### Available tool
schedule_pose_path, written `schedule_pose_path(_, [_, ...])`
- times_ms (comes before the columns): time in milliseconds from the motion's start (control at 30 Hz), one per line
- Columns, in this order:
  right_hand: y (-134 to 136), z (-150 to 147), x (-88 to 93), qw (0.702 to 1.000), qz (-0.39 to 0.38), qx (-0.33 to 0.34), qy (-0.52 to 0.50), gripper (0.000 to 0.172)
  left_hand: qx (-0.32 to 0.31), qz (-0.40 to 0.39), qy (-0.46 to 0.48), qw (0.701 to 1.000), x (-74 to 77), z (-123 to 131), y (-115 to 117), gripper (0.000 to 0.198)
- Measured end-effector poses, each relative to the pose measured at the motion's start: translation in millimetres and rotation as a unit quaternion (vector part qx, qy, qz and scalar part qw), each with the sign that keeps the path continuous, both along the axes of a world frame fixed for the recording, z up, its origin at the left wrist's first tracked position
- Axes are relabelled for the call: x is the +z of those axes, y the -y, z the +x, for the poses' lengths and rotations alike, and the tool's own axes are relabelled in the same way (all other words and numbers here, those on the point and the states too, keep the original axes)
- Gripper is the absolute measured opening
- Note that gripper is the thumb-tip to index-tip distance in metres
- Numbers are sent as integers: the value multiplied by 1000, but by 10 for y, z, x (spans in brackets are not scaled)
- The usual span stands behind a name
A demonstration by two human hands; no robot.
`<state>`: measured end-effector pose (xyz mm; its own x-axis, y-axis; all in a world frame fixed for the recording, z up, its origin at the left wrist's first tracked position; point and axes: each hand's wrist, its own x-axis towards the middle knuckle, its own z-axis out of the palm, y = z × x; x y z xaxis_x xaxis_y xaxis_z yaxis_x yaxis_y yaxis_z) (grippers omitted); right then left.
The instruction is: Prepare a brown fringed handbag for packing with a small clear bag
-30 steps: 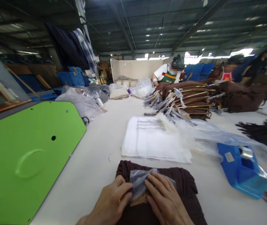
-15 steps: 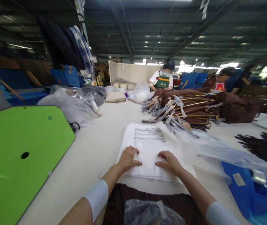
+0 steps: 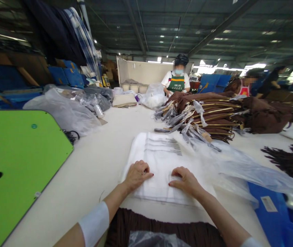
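Observation:
A stack of clear plastic bags (image 3: 159, 161), whitish and printed with dark lines of text, lies flat on the table in front of me. My left hand (image 3: 138, 174) rests on its left side, fingers curled toward the thumb on the top film. Across from it, my right hand (image 3: 185, 180) is bent in the same way, with a fold of film showing between thumb and forefinger. Close to my body, dark brown pleated fabric (image 3: 159, 226) lies below the stack, partly under a clear plastic piece (image 3: 154, 239).
A green board (image 3: 20, 164) stands at left. Brown bags with gold-coloured trim (image 3: 208, 116) are piled at back right, before a co-worker in a green apron (image 3: 177, 84). Loose plastic film (image 3: 239, 164) and a blue box (image 3: 272, 212) lie at right; bagged items (image 3: 66, 109) at back left.
Both hands stay on the bag stack; the fingers have curled in more, and film now rises in the right hand's grip. The view has shifted slightly.

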<state>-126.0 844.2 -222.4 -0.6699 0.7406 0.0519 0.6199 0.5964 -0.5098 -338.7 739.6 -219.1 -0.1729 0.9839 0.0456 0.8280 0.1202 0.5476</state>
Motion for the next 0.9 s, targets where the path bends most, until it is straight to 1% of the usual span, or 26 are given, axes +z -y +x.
schedule_pose_path(100, [19,-23,-13,1000,6,-3,2,7,-25,-10,2,1000,24,-23,31,32])
schedule_pose_path(133, [17,-34,-19,1000,7,-3,2,7,-27,-12,2,1000,27,-24,36,32])
schedule_pose_path(267, [-24,-83,-42,1000,8,-8,-3,14,-16,-11,-1,1000,2,-4,23,10])
schedule_pose_path(333, [-26,-100,-29,1000,3,-7,-7,16,-11,-2,-2,1000,-17,8,20,9])
schedule_pose_path(400, [25,-80,26,1000,0,-2,-16,16,-13,10,-1,1000,-31,17,32,10])
schedule_pose_path(500, [215,98,181,998,24,-10,-48,10,-30,24,8,999,-67,-6,25,14])
schedule_pose_path(567, [431,362,311,993,71,-41,-86,10,-43,37,18,998,-107,-46,-14,18])
schedule_pose_path(600, [566,550,375,988,98,-58,-106,9,-49,38,19,998,-127,-65,-32,20])
schedule_pose_path(633, [707,779,432,980,128,-80,-126,13,-50,34,14,998,-144,-81,-44,23])
schedule_pose_path(700, [946,1347,500,959,187,-145,-155,24,-51,25,5,998,-163,-96,-45,26])
schedule_pose_path(733, [1011,1667,503,938,227,-203,-166,23,-49,19,0,999,-166,-98,-39,28])
schedule_pose_path(767, [1026,1990,482,885,310,-310,-155,25,-49,15,-4,999,-167,-96,-32,28])
schedule_pose_path(800, [990,2296,441,844,353,-394,-85,31,-49,11,-8,999,-166,-93,-29,29])
schedule_pose_path(833, [913,2567,387,827,358,-431,-48,37,-47,9,-13,999,-163,-89,-28,28])
schedule_pose_path(867, [807,2790,328,819,359,-447,-22,42,-45,8,-18,999,-157,-84,-29,28])
schedule_pose_path(900, [688,2957,275,821,350,-451,12,44,-43,8,-23,999,-146,-77,-29,28])
